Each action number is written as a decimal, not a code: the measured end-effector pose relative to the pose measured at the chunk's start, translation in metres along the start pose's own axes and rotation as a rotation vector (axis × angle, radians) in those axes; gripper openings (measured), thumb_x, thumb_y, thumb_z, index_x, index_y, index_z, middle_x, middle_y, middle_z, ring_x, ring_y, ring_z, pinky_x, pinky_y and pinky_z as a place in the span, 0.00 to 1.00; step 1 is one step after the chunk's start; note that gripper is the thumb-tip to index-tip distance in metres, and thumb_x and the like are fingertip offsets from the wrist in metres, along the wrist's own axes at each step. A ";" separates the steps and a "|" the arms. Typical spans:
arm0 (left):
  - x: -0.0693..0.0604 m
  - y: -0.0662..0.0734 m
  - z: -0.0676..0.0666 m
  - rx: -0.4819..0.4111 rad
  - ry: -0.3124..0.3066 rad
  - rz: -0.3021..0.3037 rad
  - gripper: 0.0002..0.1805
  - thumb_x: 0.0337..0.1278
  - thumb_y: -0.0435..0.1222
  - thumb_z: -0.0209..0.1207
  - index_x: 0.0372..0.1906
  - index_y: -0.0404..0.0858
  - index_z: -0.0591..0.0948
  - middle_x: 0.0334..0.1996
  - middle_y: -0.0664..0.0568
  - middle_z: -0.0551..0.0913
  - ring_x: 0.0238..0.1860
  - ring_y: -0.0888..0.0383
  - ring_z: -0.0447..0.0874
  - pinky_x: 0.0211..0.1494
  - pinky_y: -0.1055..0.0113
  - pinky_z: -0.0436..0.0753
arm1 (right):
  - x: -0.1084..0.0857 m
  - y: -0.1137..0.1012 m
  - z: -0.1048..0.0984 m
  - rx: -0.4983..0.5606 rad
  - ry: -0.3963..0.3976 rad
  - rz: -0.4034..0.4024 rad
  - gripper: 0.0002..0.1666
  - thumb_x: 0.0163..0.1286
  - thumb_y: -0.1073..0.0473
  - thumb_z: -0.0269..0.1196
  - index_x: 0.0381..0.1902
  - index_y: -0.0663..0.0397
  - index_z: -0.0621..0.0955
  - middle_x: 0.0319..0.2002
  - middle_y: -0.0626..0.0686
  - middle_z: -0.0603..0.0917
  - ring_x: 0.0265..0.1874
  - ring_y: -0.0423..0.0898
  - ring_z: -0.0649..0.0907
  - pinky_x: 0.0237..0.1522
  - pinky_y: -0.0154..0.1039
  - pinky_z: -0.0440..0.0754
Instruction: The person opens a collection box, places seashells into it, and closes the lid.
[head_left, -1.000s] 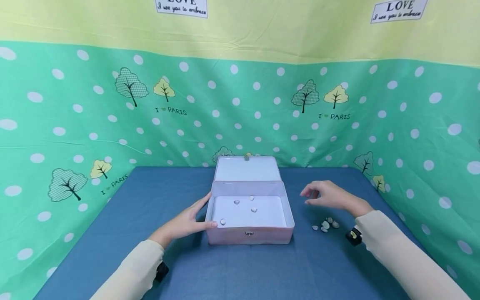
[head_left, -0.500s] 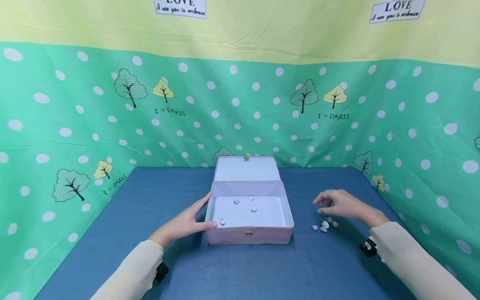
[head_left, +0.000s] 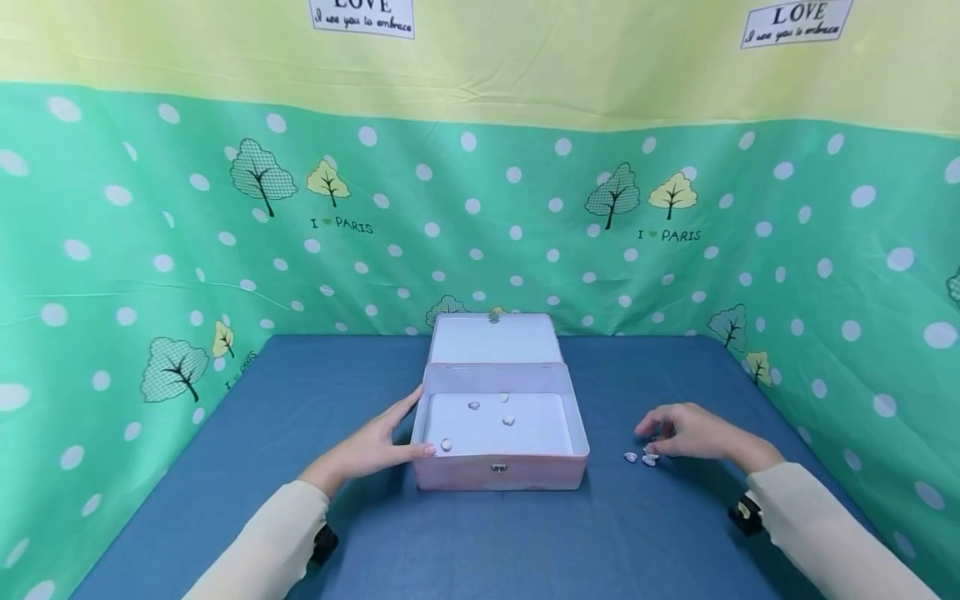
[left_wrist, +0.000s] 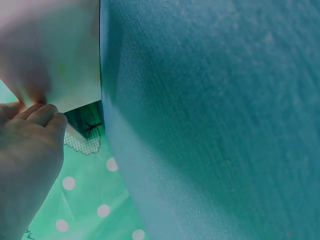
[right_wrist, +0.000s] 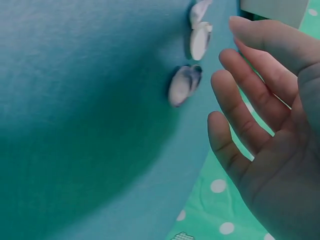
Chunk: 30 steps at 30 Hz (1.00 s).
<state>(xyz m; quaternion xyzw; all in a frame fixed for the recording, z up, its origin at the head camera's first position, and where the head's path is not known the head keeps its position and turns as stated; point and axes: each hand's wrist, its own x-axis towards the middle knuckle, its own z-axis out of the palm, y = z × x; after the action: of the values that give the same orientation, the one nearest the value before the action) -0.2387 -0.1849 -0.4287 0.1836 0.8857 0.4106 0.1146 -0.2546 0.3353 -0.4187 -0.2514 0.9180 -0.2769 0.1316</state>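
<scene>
A pink tin box point(head_left: 498, 473) with a white inside stands on the table, its lid point(head_left: 491, 337) raised at the back. Several small seashells point(head_left: 508, 421) lie scattered on its floor. My left hand point(head_left: 371, 446) rests against the box's left side, thumb over the front left corner; the left wrist view shows its fingertips touching the outer wall point(left_wrist: 55, 55). To the right of the box, my right hand point(head_left: 693, 432) hovers over a small group of seashells point(right_wrist: 180, 86), partly hiding them. Its fingers are loosely bent, with a gap between thumb and fingers and nothing visible in them.
A dark blue cloth point(head_left: 480, 546) covers the table. Green and yellow fabric point(head_left: 480, 208) with dots and trees hangs behind and at the sides. One seashell point(head_left: 631, 457) lies at the left of the group outside the box.
My right hand has moved from beside the box rightward and down to the seashells on the table. My left hand and the tin box have stayed in place.
</scene>
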 end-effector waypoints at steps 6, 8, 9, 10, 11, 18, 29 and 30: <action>0.000 0.000 0.000 0.000 0.001 -0.012 0.56 0.56 0.58 0.68 0.82 0.58 0.44 0.80 0.46 0.45 0.78 0.41 0.43 0.70 0.33 0.55 | -0.004 0.006 0.006 0.006 0.001 0.018 0.12 0.64 0.60 0.71 0.46 0.54 0.87 0.36 0.47 0.83 0.26 0.40 0.77 0.27 0.35 0.76; -0.001 0.001 0.000 -0.002 0.002 -0.018 0.56 0.56 0.58 0.68 0.81 0.59 0.44 0.80 0.46 0.45 0.78 0.41 0.42 0.70 0.32 0.55 | -0.005 0.006 0.007 0.008 0.001 0.011 0.12 0.64 0.60 0.71 0.46 0.54 0.87 0.36 0.47 0.82 0.26 0.40 0.76 0.26 0.35 0.75; -0.001 0.001 0.000 -0.003 0.002 -0.022 0.56 0.56 0.58 0.68 0.81 0.60 0.44 0.80 0.46 0.45 0.78 0.41 0.42 0.70 0.32 0.55 | -0.005 0.006 0.007 0.010 0.001 0.006 0.13 0.64 0.60 0.71 0.46 0.54 0.87 0.36 0.47 0.81 0.26 0.40 0.76 0.26 0.35 0.75; -0.001 0.001 0.000 -0.005 0.002 -0.024 0.56 0.56 0.58 0.68 0.81 0.60 0.44 0.80 0.46 0.45 0.78 0.41 0.42 0.69 0.32 0.55 | -0.006 0.006 0.007 0.012 0.001 0.002 0.13 0.64 0.60 0.71 0.46 0.54 0.87 0.36 0.48 0.81 0.26 0.40 0.75 0.26 0.35 0.75; -0.001 0.001 0.000 -0.004 0.003 -0.025 0.56 0.56 0.58 0.68 0.81 0.60 0.44 0.80 0.46 0.45 0.78 0.41 0.42 0.69 0.32 0.55 | -0.006 0.006 0.007 0.013 0.002 0.005 0.13 0.63 0.60 0.72 0.46 0.54 0.87 0.36 0.48 0.81 0.26 0.40 0.75 0.26 0.35 0.74; 0.000 0.000 0.000 -0.013 0.004 -0.020 0.56 0.56 0.58 0.68 0.81 0.59 0.45 0.80 0.47 0.45 0.78 0.42 0.42 0.70 0.33 0.55 | -0.006 0.009 0.009 0.008 0.008 0.005 0.13 0.63 0.63 0.71 0.46 0.54 0.87 0.38 0.48 0.81 0.28 0.40 0.75 0.28 0.35 0.75; -0.001 0.000 0.000 -0.018 0.000 -0.008 0.56 0.57 0.57 0.68 0.81 0.60 0.45 0.80 0.46 0.45 0.78 0.41 0.42 0.70 0.33 0.55 | -0.004 0.010 0.011 -0.024 0.010 0.020 0.12 0.63 0.63 0.70 0.46 0.52 0.87 0.37 0.47 0.79 0.29 0.41 0.75 0.29 0.35 0.76; -0.001 0.000 0.000 -0.017 0.001 -0.006 0.56 0.57 0.57 0.68 0.81 0.60 0.45 0.80 0.46 0.45 0.78 0.41 0.42 0.70 0.33 0.55 | -0.004 0.010 0.011 -0.024 0.009 0.023 0.12 0.63 0.62 0.70 0.46 0.52 0.87 0.37 0.47 0.79 0.29 0.42 0.75 0.29 0.35 0.76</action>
<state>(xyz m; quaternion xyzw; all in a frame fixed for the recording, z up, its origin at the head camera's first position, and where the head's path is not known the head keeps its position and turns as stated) -0.2380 -0.1855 -0.4287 0.1799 0.8829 0.4177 0.1171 -0.2508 0.3396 -0.4325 -0.2413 0.9247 -0.2653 0.1277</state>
